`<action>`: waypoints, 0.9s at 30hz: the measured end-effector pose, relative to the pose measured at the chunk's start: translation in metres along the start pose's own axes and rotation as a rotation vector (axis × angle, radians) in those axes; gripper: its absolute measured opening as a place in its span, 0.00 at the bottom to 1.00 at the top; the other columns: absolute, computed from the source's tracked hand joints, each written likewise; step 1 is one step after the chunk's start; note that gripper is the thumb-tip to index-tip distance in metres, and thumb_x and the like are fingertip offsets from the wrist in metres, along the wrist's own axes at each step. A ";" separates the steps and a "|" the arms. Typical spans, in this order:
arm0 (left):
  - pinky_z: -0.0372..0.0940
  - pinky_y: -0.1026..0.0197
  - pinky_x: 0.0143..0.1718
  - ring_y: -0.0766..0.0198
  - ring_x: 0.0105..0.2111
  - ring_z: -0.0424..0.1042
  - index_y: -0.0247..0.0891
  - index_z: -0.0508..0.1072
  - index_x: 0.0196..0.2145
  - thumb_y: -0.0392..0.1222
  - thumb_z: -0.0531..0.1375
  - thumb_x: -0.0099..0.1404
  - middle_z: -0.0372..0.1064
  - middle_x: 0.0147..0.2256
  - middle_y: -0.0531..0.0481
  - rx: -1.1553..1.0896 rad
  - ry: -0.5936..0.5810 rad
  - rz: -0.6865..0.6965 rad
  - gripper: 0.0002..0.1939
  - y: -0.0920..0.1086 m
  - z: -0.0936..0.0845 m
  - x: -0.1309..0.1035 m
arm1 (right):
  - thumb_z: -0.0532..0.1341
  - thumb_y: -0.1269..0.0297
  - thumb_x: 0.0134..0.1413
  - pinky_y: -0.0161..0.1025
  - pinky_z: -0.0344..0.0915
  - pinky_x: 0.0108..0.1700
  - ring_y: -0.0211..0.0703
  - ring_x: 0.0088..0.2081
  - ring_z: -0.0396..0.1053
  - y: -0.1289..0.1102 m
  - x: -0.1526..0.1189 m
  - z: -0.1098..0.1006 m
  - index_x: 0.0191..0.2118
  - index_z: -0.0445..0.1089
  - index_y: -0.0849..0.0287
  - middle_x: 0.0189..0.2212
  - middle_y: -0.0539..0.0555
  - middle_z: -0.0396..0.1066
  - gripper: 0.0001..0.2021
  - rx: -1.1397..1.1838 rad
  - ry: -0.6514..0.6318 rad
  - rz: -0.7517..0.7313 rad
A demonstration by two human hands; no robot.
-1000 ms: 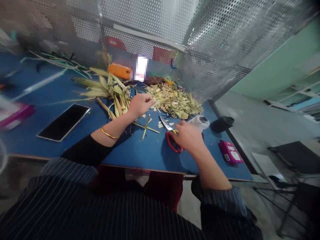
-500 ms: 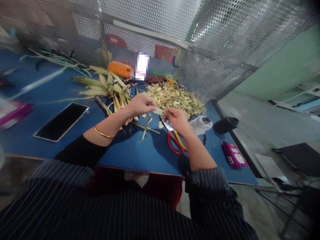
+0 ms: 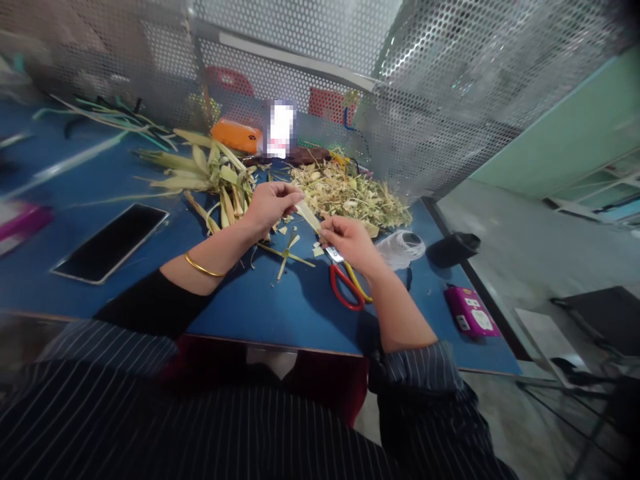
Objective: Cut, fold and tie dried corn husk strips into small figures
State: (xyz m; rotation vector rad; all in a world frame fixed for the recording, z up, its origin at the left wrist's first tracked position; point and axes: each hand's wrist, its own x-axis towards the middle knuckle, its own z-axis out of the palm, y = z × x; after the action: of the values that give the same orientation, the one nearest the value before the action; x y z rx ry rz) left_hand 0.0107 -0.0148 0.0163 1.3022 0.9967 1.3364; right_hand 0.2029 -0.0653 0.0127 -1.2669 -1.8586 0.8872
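A pale strip of corn husk [image 3: 309,217] stretches between my two hands above the blue table. My left hand [image 3: 273,208] pinches its upper left end. At the lower right end, my right hand [image 3: 349,241] grips it with bent fingers. Just below the right hand lie scissors [image 3: 346,287] with one red and one yellow handle, their blade tips partly hidden. A small cross of thin husk strips [image 3: 286,254] rests on the table between my forearms. Behind my left hand is a bundle of long dried husks [image 3: 220,170]; beyond the right hand spreads a heap of husk scraps [image 3: 345,183].
A black phone [image 3: 113,242] lies at left, near a purple packet [image 3: 23,223]. To the right are a white roll [image 3: 401,249], a black cylinder [image 3: 453,249] and another purple packet [image 3: 470,311]. An orange pouch [image 3: 236,135] and a perforated metal screen [image 3: 295,40] stand behind.
My hands have drawn slightly apart, showing more of the husk strip, which now slants down to the right. The view has shifted a little.
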 end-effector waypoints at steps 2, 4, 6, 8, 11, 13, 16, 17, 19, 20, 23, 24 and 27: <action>0.54 0.68 0.20 0.75 0.17 0.59 0.32 0.74 0.27 0.31 0.64 0.54 0.65 0.19 0.56 -0.033 0.012 0.007 0.01 0.001 0.000 0.001 | 0.61 0.63 0.52 0.38 0.66 0.34 0.35 0.26 0.67 -0.002 -0.001 0.001 0.29 0.67 0.58 0.24 0.48 0.68 0.06 0.148 -0.053 0.044; 0.54 0.68 0.20 0.75 0.16 0.59 0.33 0.74 0.29 0.32 0.64 0.56 0.64 0.19 0.57 -0.049 0.011 0.006 0.01 0.001 0.001 0.002 | 0.62 0.62 0.50 0.38 0.67 0.34 0.35 0.26 0.68 -0.002 -0.001 0.003 0.30 0.68 0.58 0.24 0.48 0.69 0.06 0.228 -0.061 0.065; 0.54 0.68 0.20 0.75 0.16 0.59 0.34 0.73 0.30 0.36 0.64 0.59 0.63 0.18 0.57 -0.060 0.028 -0.024 0.03 0.001 0.002 0.001 | 0.63 0.62 0.49 0.38 0.68 0.33 0.35 0.25 0.68 0.000 0.000 0.007 0.33 0.68 0.58 0.23 0.47 0.69 0.07 0.277 -0.010 0.059; 0.56 0.67 0.21 0.73 0.18 0.62 0.36 0.71 0.29 0.45 0.64 0.61 0.64 0.20 0.56 -0.070 0.046 -0.088 0.10 0.001 0.004 -0.002 | 0.63 0.63 0.48 0.38 0.68 0.33 0.35 0.24 0.69 0.002 0.002 0.012 0.38 0.66 0.57 0.22 0.45 0.69 0.11 0.300 0.095 0.042; 0.58 0.66 0.22 0.71 0.22 0.66 0.37 0.68 0.26 0.53 0.65 0.58 0.68 0.24 0.53 -0.027 -0.004 -0.182 0.17 0.002 0.012 -0.014 | 0.62 0.64 0.49 0.38 0.67 0.32 0.37 0.23 0.69 0.003 0.002 0.020 0.40 0.62 0.55 0.20 0.43 0.67 0.13 0.252 0.242 0.010; 0.58 0.65 0.22 0.70 0.22 0.66 0.36 0.69 0.24 0.48 0.69 0.53 0.67 0.22 0.53 0.079 -0.098 -0.219 0.15 0.003 0.020 -0.024 | 0.61 0.63 0.50 0.38 0.66 0.32 0.38 0.24 0.69 0.000 -0.001 0.025 0.38 0.60 0.54 0.21 0.43 0.67 0.10 0.159 0.295 -0.023; 0.59 0.65 0.24 0.71 0.21 0.64 0.36 0.68 0.18 0.42 0.68 0.54 0.65 0.19 0.53 0.102 -0.112 -0.200 0.15 0.003 0.028 -0.034 | 0.60 0.63 0.53 0.38 0.65 0.32 0.39 0.26 0.70 -0.005 -0.006 0.029 0.35 0.59 0.54 0.22 0.46 0.69 0.07 0.021 0.338 -0.067; 0.59 0.65 0.25 0.72 0.20 0.63 0.36 0.67 0.17 0.41 0.67 0.55 0.65 0.18 0.54 0.087 -0.099 -0.180 0.15 0.003 0.029 -0.036 | 0.60 0.62 0.54 0.38 0.65 0.32 0.39 0.26 0.70 -0.005 -0.007 0.030 0.35 0.60 0.54 0.23 0.47 0.69 0.07 0.006 0.346 -0.073; 0.59 0.65 0.25 0.73 0.19 0.61 0.36 0.66 0.15 0.38 0.66 0.55 0.64 0.16 0.55 0.066 -0.075 -0.150 0.16 0.002 0.029 -0.036 | 0.60 0.62 0.54 0.38 0.66 0.33 0.39 0.27 0.71 -0.003 -0.008 0.031 0.35 0.60 0.54 0.23 0.47 0.69 0.07 0.036 0.356 -0.075; 0.60 0.65 0.25 0.73 0.19 0.61 0.35 0.67 0.15 0.37 0.66 0.55 0.64 0.16 0.55 0.061 -0.070 -0.142 0.15 0.002 0.028 -0.035 | 0.59 0.62 0.55 0.38 0.67 0.34 0.39 0.27 0.72 -0.001 -0.007 0.032 0.36 0.60 0.54 0.24 0.46 0.69 0.07 0.067 0.359 -0.075; 0.60 0.65 0.25 0.72 0.19 0.62 0.35 0.69 0.16 0.36 0.65 0.54 0.64 0.16 0.56 0.054 -0.083 -0.131 0.13 0.000 0.025 -0.032 | 0.59 0.63 0.55 0.38 0.68 0.35 0.39 0.28 0.72 0.004 -0.005 0.033 0.36 0.60 0.54 0.25 0.46 0.68 0.06 0.145 0.348 -0.077; 0.60 0.65 0.25 0.72 0.19 0.63 0.35 0.69 0.16 0.36 0.65 0.54 0.64 0.17 0.56 0.053 -0.096 -0.122 0.12 -0.001 0.023 -0.031 | 0.59 0.63 0.55 0.38 0.69 0.35 0.39 0.28 0.73 0.005 -0.005 0.033 0.36 0.61 0.54 0.26 0.46 0.68 0.05 0.161 0.335 -0.081; 0.59 0.65 0.26 0.72 0.20 0.62 0.34 0.70 0.16 0.37 0.66 0.53 0.64 0.17 0.55 0.056 -0.122 -0.102 0.12 0.000 0.019 -0.029 | 0.57 0.63 0.57 0.39 0.70 0.36 0.39 0.29 0.73 0.003 -0.005 0.032 0.38 0.62 0.54 0.27 0.47 0.70 0.05 0.191 0.286 -0.094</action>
State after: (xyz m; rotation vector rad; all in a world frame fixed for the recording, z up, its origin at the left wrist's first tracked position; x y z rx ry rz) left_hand 0.0285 -0.0447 0.0122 1.3397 1.0083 1.1456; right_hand 0.1789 -0.0737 -0.0068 -1.1155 -1.5570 0.7686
